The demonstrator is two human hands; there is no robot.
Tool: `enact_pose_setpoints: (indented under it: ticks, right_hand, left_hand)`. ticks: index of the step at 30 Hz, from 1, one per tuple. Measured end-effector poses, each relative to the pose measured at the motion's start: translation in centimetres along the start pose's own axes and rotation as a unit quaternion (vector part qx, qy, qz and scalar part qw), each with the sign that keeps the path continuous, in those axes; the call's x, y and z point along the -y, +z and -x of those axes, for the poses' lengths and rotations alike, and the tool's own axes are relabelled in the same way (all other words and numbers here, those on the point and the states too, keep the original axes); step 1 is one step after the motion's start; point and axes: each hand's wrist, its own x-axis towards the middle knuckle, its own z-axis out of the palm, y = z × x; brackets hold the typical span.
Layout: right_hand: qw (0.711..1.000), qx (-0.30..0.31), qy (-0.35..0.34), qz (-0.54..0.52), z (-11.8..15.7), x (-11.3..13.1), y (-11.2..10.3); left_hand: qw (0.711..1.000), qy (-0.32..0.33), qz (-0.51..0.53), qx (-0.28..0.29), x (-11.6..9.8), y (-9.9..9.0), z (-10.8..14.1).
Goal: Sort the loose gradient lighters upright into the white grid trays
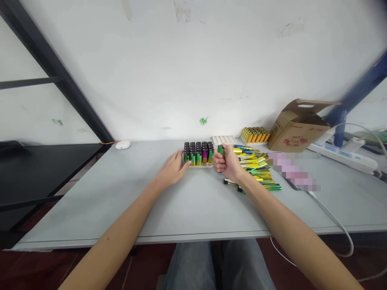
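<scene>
Right hand (229,164) curled, grip shut on green lighter (221,151); left hand (173,169) open, resting beside lighter tray (199,166).

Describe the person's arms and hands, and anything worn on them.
Both forearms are bare: no sleeves, gloves or watch show on the left hand or the right hand. The left forearm has one small mole.

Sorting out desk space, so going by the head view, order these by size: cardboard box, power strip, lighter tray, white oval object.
Cardboard box and power strip: they look about alike, so I won't rank them.
Lighter tray.
White oval object, smallest.
</scene>
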Motion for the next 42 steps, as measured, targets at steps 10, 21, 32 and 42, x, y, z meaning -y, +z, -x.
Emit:
enact_pose_setpoints:
  ticks: [10, 21, 32, 42]
  right_hand:
    - [1.000, 0.026, -0.003, -0.003, -0.1, -0.7, -0.1]
    - [0.993, 0.091, -0.024, -0.076, 0.6, -0.1, 0.4]
    - [0.995, 0.084, -0.012, -0.052, 0.8, 0.1, 0.7]
    - [0.999, 0.044, -0.008, -0.012, 0.4, -0.1, 0.6]
  left_hand:
    - [1.000, -0.001, 0.006, 0.004, -0.5, -0.3, 0.0]
    - [1.000, -0.001, 0.024, -0.005, -0.7, -0.4, 0.2]
    - [0.999, -0.009, 0.031, 0.011, -0.8, -0.6, 0.3]
    - [0.999, -0.014, 0.023, 0.020, -1.0, -0.7, 0.3]
